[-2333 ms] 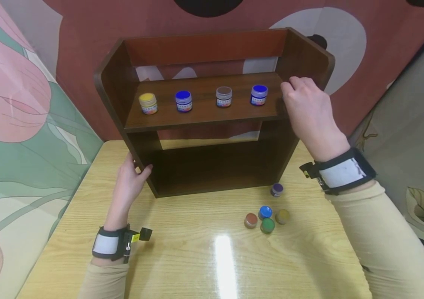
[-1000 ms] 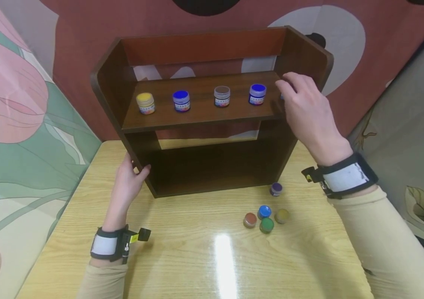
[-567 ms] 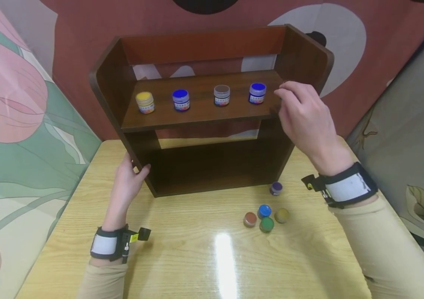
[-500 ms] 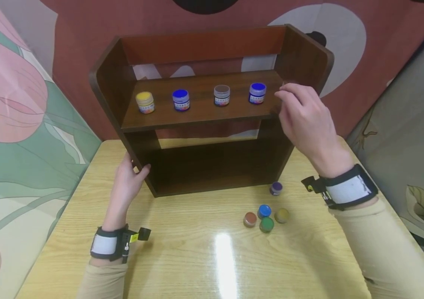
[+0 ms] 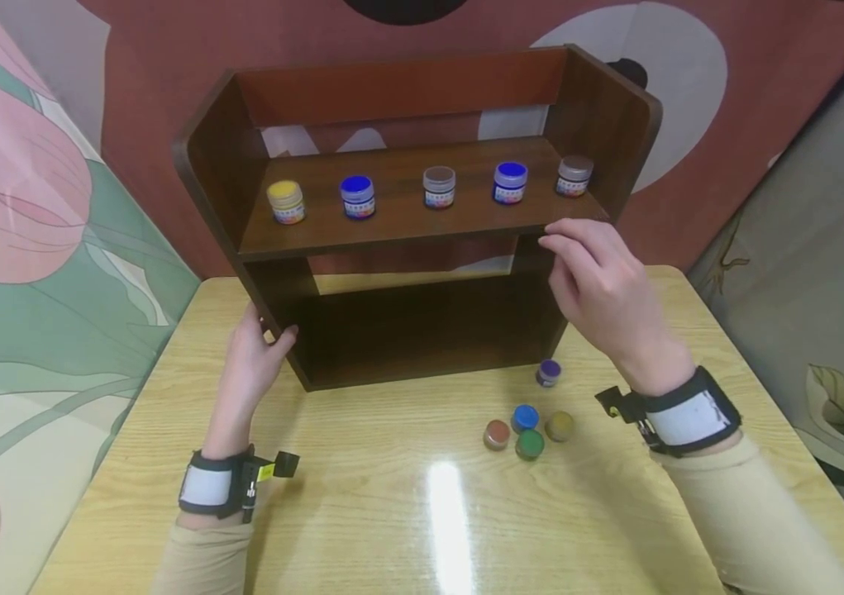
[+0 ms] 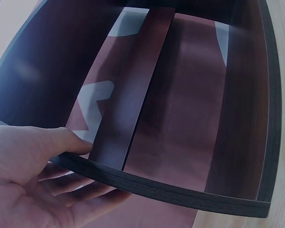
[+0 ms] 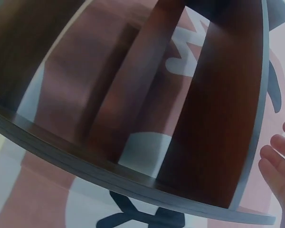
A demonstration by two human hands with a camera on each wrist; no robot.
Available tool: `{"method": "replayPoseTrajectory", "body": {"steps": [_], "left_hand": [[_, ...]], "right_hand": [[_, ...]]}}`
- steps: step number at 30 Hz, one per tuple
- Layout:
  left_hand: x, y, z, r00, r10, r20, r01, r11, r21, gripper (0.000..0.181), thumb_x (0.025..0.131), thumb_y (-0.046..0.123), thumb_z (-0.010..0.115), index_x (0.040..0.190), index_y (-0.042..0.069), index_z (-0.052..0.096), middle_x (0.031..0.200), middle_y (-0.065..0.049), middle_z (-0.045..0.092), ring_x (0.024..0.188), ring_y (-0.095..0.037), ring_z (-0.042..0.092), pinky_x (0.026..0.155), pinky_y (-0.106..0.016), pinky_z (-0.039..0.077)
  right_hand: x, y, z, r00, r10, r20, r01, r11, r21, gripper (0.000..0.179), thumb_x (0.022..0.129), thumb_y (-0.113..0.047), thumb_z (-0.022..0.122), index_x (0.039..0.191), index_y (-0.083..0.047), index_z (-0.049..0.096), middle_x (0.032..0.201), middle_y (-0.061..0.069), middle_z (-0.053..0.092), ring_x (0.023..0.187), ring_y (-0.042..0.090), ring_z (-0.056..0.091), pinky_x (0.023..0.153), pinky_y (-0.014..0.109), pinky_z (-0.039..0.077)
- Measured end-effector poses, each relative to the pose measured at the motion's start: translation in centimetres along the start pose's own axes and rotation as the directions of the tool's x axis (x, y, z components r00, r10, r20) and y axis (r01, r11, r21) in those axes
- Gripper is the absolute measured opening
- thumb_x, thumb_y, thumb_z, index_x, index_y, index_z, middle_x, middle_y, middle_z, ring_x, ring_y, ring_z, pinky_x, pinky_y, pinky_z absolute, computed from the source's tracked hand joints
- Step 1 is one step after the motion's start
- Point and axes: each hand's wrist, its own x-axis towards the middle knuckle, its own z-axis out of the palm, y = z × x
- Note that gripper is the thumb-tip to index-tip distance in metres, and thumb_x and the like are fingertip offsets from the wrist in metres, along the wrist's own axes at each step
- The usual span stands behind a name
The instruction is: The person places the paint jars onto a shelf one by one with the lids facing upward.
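Note:
My left hand (image 5: pixel 252 364) grips the left side panel of the dark brown shelf unit (image 5: pixel 422 235); in the left wrist view the thumb (image 6: pixel 66 141) lies inside the panel edge and the fingers outside. My right hand (image 5: pixel 607 297), holding nothing, hovers just below and in front of the upper board's right end, fingers loosely bent. On that board stand, left to right, a yellow paint jar (image 5: pixel 287 203), a blue paint jar (image 5: pixel 358 197), a brown paint jar (image 5: pixel 439 188), another blue paint jar (image 5: pixel 509 183) and a grey-brown paint jar (image 5: pixel 574 177).
On the wooden table (image 5: pixel 362 479) before the unit sit a purple jar (image 5: pixel 549 373) near its right foot and a cluster: a blue jar (image 5: pixel 525 418), a reddish-brown jar (image 5: pixel 497 435), a green jar (image 5: pixel 530 445) and an ochre jar (image 5: pixel 560 426). Patterned cloth (image 5: pixel 146 149) hangs behind.
My right hand has let go of the grey-brown paint jar at the board's right end and drawn back down toward me, uncovering it. My left hand stays on the side panel.

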Motion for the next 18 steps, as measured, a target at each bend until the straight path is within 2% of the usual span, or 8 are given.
{"method": "replayPoseTrajectory", "body": {"steps": [5, 11, 14, 18], "left_hand": [[0.0, 0.0, 0.1, 1.0, -0.001, -0.005, 0.001, 1.0, -0.002, 0.053, 0.097, 0.009, 0.059, 0.144, 0.001, 0.037, 0.145, -0.026, 0.05, 0.138, -0.047, 0.046, 0.1, -0.06, 0.052], [0.0, 0.1, 0.1, 1.0, -0.002, -0.008, 0.002, 1.0, 0.001, 0.052, 0.097, 0.009, 0.06, 0.143, 0.001, 0.038, 0.146, -0.025, 0.049, 0.139, -0.047, 0.045, 0.1, -0.06, 0.051], [0.0, 0.1, 0.1, 1.0, 0.001, -0.008, -0.001, 1.0, 0.004, 0.052, 0.097, 0.01, 0.06, 0.143, 0.002, 0.038, 0.146, -0.025, 0.05, 0.138, -0.046, 0.046, 0.1, -0.06, 0.052], [0.1, 0.1, 0.0, 1.0, -0.005, -0.003, 0.005, 1.0, 0.007, 0.052, 0.097, 0.01, 0.06, 0.144, 0.003, 0.038, 0.147, -0.024, 0.05, 0.138, -0.046, 0.046, 0.1, -0.059, 0.052]], "right_hand": [[-1.4, -0.4, 0.5, 1.0, -0.023, -0.009, 0.023, 1.0, 0.015, 0.021, 0.088, 0.006, 0.059, 0.107, 0.008, 0.068, 0.11, 0.025, 0.068, 0.1, 0.039, 0.064, 0.087, 0.048, 0.059], [-3.1, -1.1, 1.5, 0.998, -0.048, -0.041, 0.052, 0.995, 0.087, 0.021, 0.085, 0.007, 0.059, 0.104, 0.007, 0.07, 0.107, 0.022, 0.07, 0.095, 0.037, 0.068, 0.083, 0.047, 0.06], [-4.1, -1.2, 2.0, 0.998, -0.059, -0.003, 0.059, 0.993, 0.099, 0.022, 0.084, 0.007, 0.061, 0.103, 0.006, 0.07, 0.106, 0.02, 0.071, 0.093, 0.035, 0.069, 0.078, 0.045, 0.061], [-5.7, -1.1, 2.7, 0.993, -0.049, 0.105, 0.037, 0.992, 0.117, 0.022, 0.082, 0.005, 0.065, 0.104, 0.004, 0.069, 0.106, 0.018, 0.071, 0.091, 0.032, 0.07, 0.073, 0.042, 0.062]]}}
